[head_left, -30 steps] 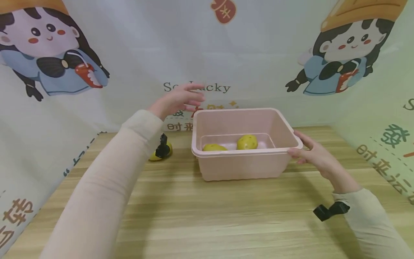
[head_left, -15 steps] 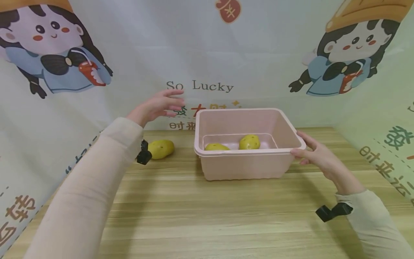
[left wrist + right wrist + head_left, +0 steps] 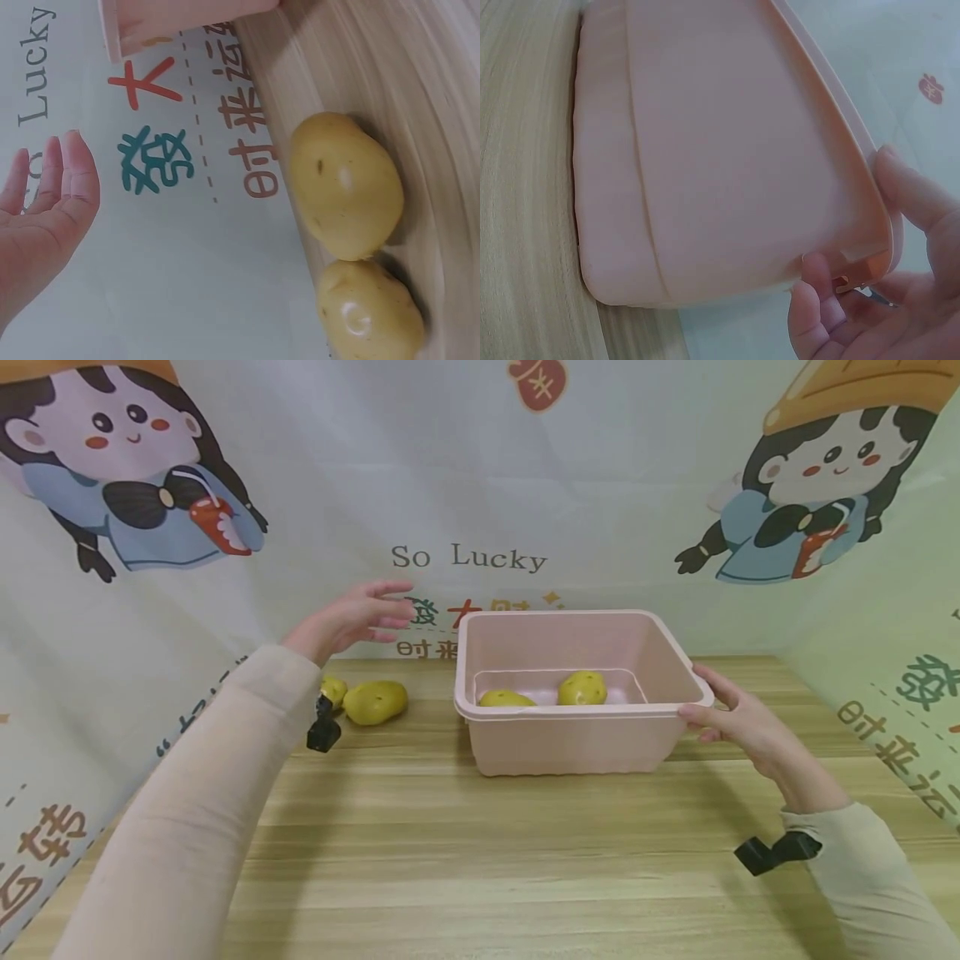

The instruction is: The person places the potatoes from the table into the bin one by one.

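Note:
My left hand [image 3: 356, 620] hangs in the air left of a pink plastic bin [image 3: 570, 739], fingers loosely extended and holding nothing. Below it on the table lie two yellow potatoes, the nearer-to-bin potato [image 3: 377, 702] and another potato [image 3: 369, 311] partly behind my wrist in the head view; the left wrist view shows them end to end. With thumb and fingers, my right hand [image 3: 738, 727] grips the bin's right rim; the right wrist view has the thumb at the rim and fingertips under it. Inside the bin are a whole potato [image 3: 582, 688] and a second potato [image 3: 506, 698], half hidden by the front wall.
A wood-grain table [image 3: 525, 860] runs beneath everything. Behind and at both sides hangs a pale printed cloth [image 3: 465, 460] with cartoon figures and lettering. A black camera mount [image 3: 776, 852] sits on the right wrist, another mount [image 3: 324, 727] on the left.
My left hand has moved left and slightly down from near the bin's back left corner, uncovering the potatoes on the table. The right hand keeps its grip on the bin rim.

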Available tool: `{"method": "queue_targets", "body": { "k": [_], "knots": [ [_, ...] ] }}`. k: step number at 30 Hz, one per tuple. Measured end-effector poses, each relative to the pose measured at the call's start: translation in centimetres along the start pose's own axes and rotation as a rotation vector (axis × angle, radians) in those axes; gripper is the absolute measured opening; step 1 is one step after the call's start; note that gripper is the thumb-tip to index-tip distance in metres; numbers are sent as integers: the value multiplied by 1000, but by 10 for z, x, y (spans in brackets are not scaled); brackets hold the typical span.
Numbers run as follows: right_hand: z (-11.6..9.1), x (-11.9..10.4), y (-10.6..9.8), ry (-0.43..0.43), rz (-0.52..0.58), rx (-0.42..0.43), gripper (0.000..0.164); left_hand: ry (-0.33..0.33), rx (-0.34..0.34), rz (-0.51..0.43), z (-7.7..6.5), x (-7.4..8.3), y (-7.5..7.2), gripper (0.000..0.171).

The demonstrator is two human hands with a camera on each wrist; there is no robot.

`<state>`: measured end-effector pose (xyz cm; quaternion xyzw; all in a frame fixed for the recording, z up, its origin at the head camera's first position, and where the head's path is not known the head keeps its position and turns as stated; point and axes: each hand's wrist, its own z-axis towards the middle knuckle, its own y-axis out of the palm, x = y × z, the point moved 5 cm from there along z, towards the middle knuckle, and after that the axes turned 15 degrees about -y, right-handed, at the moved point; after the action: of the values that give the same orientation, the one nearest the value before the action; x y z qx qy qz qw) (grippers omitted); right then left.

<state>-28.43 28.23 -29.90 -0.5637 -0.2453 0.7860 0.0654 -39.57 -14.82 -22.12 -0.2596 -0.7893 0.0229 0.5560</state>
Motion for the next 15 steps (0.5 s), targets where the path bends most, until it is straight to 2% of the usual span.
{"method": "queue_targets", "body": {
  "k": [5,15],
  "knots": [
    [0,1,0,4,-8,-5,75,-10,-2,-17,-1,-10,-3,64],
    [0,0,0,-4,1,-3,74,-50,6,-31,6,-43,-12,65]
  ]
}}
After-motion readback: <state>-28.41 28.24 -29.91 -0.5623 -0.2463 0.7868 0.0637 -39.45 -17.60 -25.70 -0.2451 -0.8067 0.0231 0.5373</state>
